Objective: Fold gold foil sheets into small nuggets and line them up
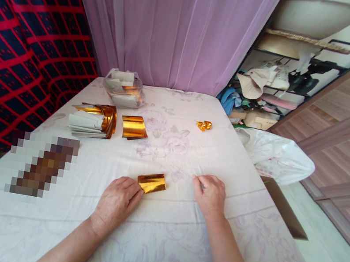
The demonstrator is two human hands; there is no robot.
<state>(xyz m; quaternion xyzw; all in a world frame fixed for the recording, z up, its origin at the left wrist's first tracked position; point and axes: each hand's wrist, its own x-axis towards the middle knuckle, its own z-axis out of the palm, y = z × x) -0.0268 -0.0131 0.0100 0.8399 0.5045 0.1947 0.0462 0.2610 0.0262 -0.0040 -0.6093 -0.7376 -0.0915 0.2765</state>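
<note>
Head view takes in the table, spread with a pale flowered cloth, and both of the person's hands resting at its near part. From where I stand, the left hand has its fingers bent and together, its tips touching the lower left corner of a shiny gold sheet. I cannot tell whether thumb and finger pinch that corner or only press on it. The sheet lies in front of the person, between the two hands. Well apart from it on the right, the right hand is curled in, thumb against forefinger, with nothing I can see in its grasp.

Farther up the table sits a small crumpled or folded gold piece. Across to the left lie a few overlapping gold sheets, just beside a thick stack of pale-backed sheets. Behind that stack stands a clear bag with more sheets inside, near the purple curtain.
</note>
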